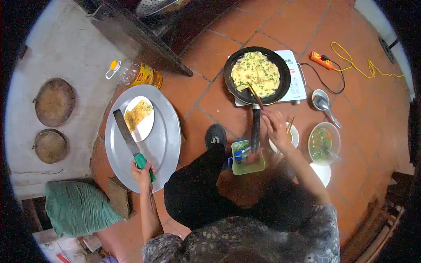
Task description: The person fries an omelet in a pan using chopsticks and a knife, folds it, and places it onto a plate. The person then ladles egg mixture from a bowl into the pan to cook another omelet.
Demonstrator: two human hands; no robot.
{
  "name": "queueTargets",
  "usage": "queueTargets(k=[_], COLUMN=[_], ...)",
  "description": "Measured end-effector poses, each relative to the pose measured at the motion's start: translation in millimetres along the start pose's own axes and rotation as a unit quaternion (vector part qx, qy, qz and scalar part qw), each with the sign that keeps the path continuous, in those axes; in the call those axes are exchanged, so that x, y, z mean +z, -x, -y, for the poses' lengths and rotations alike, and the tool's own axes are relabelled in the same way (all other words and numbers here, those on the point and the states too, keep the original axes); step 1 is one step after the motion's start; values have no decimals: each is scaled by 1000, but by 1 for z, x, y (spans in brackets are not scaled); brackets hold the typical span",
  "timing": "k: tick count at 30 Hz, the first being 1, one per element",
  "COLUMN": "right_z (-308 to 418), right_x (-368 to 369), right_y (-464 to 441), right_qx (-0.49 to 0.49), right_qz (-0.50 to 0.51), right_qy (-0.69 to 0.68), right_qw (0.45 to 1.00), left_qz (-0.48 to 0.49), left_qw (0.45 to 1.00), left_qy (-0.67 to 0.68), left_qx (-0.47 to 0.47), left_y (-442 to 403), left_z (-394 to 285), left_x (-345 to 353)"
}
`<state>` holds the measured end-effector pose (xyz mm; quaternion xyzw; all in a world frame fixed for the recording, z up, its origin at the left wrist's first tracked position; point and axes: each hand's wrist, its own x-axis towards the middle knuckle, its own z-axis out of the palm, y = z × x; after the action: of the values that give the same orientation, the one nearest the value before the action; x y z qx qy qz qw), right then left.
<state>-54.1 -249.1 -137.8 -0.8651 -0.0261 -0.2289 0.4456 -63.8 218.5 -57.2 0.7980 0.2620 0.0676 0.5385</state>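
Note:
My left hand is wrapped round the green handle of a long knife, its blade lying over a large metal tray. On that tray a white plate bears a folded piece of cooked egg. My right hand pinches wooden chopsticks, whose tips touch the near edge of a herb-flecked omelette. The omelette lies in a black frying pan on a white cooker. The pan's handle points towards me, left of my right hand.
An oil bottle stands behind the tray. Right of the pan are a small bowl with a ladle, a soup bowl, a power strip and its cord. A green basket sits between my legs.

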Motion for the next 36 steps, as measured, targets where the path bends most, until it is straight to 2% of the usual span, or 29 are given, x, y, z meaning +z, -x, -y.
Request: queueTargets(k=[2, 5, 9, 11, 12, 14, 15, 17, 18, 20, 21, 24, 26, 27, 29, 31, 33, 35, 36], right_z=[-5, -5, 1, 9, -6, 0, 5, 5, 8, -17, -25, -37, -35, -42, -44, -50, -57, -54, -57], right_x=[0, -7, -17, -26, -30, -52, -69, -93, -100, -109, -111, -111, -105, -101, -94, -86, -82, -79, -77], right_y=[-2, -5, -12, -18, -18, -39, -52, -78, -91, -112, -122, -152, -164, -167, -167, -161, -155, -147, -147], right_qx=[6, 67, 77, 200, 153, 165, 159, 154, 182, 164, 172, 138, 162, 155, 130, 131, 117, 104, 130], right_qz=[-8, -47, -42, -45, -61, -73, -55, -20, -7, 22, 29, 73, 77, 77, 59, 42, 27, 48, 66], right_qy=[3, -21, -20, -149, -97, -120, -86, -27, -17, 4, 32, 8, 14, -9, -15, -1, 29, 49, 51], right_qw=[1000, 996, 996, 967, 982, 976, 982, 988, 983, 986, 984, 988, 984, 985, 990, 991, 992, 992, 988], left_qz=[15, 39, 117, 177, 180, 236, 239, 306, 308, 356, 356, 371, 391, 390, 362, 354, 371, 380, 384], left_qw=[1000, 999, 993, 984, 983, 972, 971, 951, 950, 928, 927, 917, 903, 905, 894, 875, 860, 839, 839], left_qy=[4, -10, 24, 26, 28, -6, -1, -12, -7, 14, 16, 24, 99, 93, 196, 276, 296, 325, 321], left_qx=[7, 2, -20, -22, -24, -24, -27, -49, -50, -112, -112, -146, -148, -144, -179, -183, -185, -214, -214], left_y=[13, 26, 36, 35, 35, 40, 41, 41, 40, 38, 36, 39, 51, 61, 93, 122, 146, 160, 163], left_z=[-23, -52, -70, -68, -69, -82, -87, -97, -101, -109, -117, -156, -199, -221, -250, -254, -251, -248, -247], left_x=[7, 28, 57, 65, 70, 83, 90, 102, 107, 117, 119, 114, 106, 102, 99, 104, 112, 124, 128])
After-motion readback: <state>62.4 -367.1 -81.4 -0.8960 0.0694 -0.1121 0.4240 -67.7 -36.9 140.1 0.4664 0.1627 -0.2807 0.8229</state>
